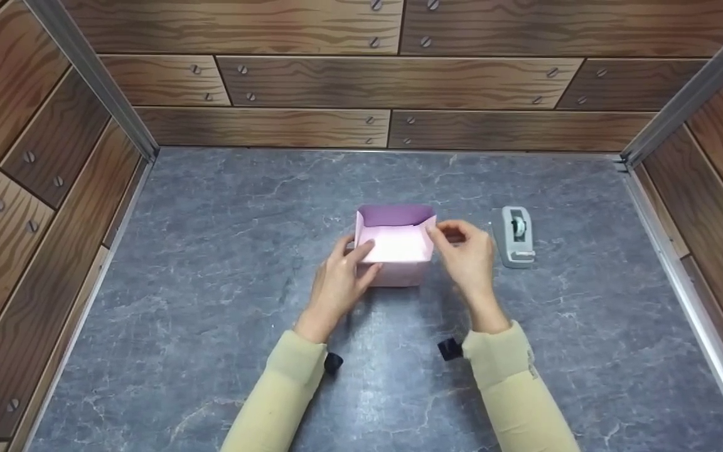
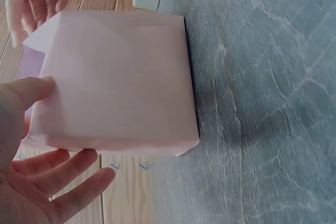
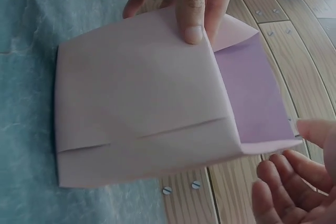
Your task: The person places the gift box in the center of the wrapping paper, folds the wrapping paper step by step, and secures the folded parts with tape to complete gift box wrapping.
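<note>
An open-topped pink paper box (image 1: 399, 275), purple on the inside, stands upright on the grey marbled table. My left hand (image 1: 337, 276) holds its left side, with the thumb on the front panel near the rim and other fingers along the side. At the upper right corner, my right hand (image 1: 467, 254) pinches the rim between thumb and forefinger. The right wrist view shows that rim corner (image 3: 286, 145) between the fingertips, and a slit-like overlapped seam across the front panel (image 3: 136, 87). What lies inside the box's bottom is hidden.
A grey tape dispenser (image 1: 516, 237) with a roll of tape stands just right of my right hand. Wood-patterned walls (image 1: 311, 129) enclose the table (image 1: 211, 282) at the back and both sides, with metal rails along the edges.
</note>
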A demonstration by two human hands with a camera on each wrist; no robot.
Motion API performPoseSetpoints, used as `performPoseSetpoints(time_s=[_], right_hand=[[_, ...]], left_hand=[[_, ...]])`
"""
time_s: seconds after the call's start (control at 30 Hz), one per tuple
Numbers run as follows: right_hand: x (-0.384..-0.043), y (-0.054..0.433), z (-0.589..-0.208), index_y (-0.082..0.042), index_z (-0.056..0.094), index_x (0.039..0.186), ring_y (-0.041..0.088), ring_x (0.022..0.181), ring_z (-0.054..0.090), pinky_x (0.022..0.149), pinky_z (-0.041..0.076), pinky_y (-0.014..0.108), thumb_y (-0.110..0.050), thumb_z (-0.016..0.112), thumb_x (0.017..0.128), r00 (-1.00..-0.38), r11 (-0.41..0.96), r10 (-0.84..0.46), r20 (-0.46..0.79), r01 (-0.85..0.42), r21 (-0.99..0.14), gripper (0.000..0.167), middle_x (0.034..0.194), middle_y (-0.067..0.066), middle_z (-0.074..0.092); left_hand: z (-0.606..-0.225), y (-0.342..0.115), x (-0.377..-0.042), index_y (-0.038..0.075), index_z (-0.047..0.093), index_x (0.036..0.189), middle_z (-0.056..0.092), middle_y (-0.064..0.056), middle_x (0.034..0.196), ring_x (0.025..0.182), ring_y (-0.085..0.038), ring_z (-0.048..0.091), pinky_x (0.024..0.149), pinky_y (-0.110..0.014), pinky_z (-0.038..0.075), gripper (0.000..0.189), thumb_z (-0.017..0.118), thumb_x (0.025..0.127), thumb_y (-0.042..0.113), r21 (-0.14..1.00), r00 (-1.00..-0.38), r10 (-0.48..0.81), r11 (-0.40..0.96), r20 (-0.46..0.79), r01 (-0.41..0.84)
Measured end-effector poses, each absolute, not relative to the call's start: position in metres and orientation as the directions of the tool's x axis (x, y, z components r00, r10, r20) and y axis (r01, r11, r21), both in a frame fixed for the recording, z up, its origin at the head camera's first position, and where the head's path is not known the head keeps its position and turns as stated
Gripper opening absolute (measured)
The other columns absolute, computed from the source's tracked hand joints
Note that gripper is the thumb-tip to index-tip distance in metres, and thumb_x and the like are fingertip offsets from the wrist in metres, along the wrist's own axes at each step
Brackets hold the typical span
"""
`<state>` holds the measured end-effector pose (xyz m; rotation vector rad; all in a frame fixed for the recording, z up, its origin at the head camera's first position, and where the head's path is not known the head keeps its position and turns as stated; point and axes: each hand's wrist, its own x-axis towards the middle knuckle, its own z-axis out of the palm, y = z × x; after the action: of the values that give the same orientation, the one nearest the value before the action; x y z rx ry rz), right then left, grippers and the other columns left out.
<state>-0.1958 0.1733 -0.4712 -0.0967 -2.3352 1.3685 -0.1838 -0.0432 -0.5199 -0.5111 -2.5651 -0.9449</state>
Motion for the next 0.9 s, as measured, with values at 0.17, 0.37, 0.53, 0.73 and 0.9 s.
performPoseSetpoints(time_s=[0.17, 0.37, 0.53, 0.73, 0.9], right_hand=[[-0.184, 0.177, -0.481, 0.0, 0.075, 0.092, 0.022, 0.074, 0.068, 0.061, 0.049, 0.015, -0.018, 0.077, 0.085, -0.922, 0.522, 0.231, 0.31, -0.151, -0.84, 0.019, 0.082, 0.01, 0.072], [-0.179, 0.176, -0.495, 0.001, 0.075, 0.094, 0.023, 0.079, 0.069, 0.067, 0.055, 0.026, -0.011, 0.076, 0.085, -0.922, 0.509, 0.201, 0.331, -0.19, -0.839, 0.015, 0.087, 0.011, 0.072], [-0.18, 0.173, -0.501, 0.003, 0.076, 0.089, 0.022, 0.081, 0.069, 0.07, 0.058, 0.041, -0.003, 0.075, 0.084, -0.888, 0.483, 0.2, 0.413, -0.277, -0.831, 0.008, 0.09, 0.012, 0.072], [-0.181, 0.17, -0.505, 0.003, 0.077, 0.086, 0.021, 0.086, 0.069, 0.075, 0.056, 0.036, 0.0, 0.076, 0.082, -0.85, 0.528, 0.19, 0.492, -0.334, -0.781, 0.005, 0.095, 0.01, 0.073], [-0.183, 0.166, -0.508, -0.001, 0.077, 0.083, 0.023, 0.096, 0.069, 0.085, 0.053, 0.037, 0.002, 0.077, 0.08, -0.809, 0.588, 0.131, 0.573, -0.402, -0.702, 0.004, 0.102, 0.007, 0.074]], left_hand=[[-0.52, -0.043, -0.184, 0.013, 0.069, 0.125, 0.057, -0.015, 0.126, 0.093, -0.028, 0.068, 0.073, -0.04, 0.057, 0.04, 0.072, 0.09, 0.032, 0.531, -0.87, 0.211, 0.72, 0.446, 0.447], [-0.519, -0.043, -0.184, 0.013, 0.069, 0.124, 0.057, -0.015, 0.124, 0.089, -0.029, 0.068, 0.071, -0.041, 0.057, 0.039, 0.072, 0.09, 0.031, 0.524, -0.867, 0.212, 0.724, 0.451, 0.45], [-0.519, -0.042, -0.183, 0.013, 0.069, 0.124, 0.057, -0.015, 0.125, 0.091, -0.029, 0.068, 0.073, -0.041, 0.057, 0.04, 0.073, 0.09, 0.032, 0.526, -0.87, 0.209, 0.726, 0.446, 0.444], [-0.52, -0.041, -0.183, 0.013, 0.069, 0.125, 0.057, -0.015, 0.125, 0.092, -0.029, 0.068, 0.073, -0.041, 0.057, 0.04, 0.072, 0.09, 0.032, 0.52, -0.869, 0.212, 0.729, 0.447, 0.445], [-0.52, -0.043, -0.184, 0.013, 0.069, 0.124, 0.057, -0.016, 0.125, 0.091, -0.03, 0.068, 0.073, -0.041, 0.057, 0.04, 0.072, 0.09, 0.033, 0.511, -0.86, 0.212, 0.73, 0.463, 0.455]])
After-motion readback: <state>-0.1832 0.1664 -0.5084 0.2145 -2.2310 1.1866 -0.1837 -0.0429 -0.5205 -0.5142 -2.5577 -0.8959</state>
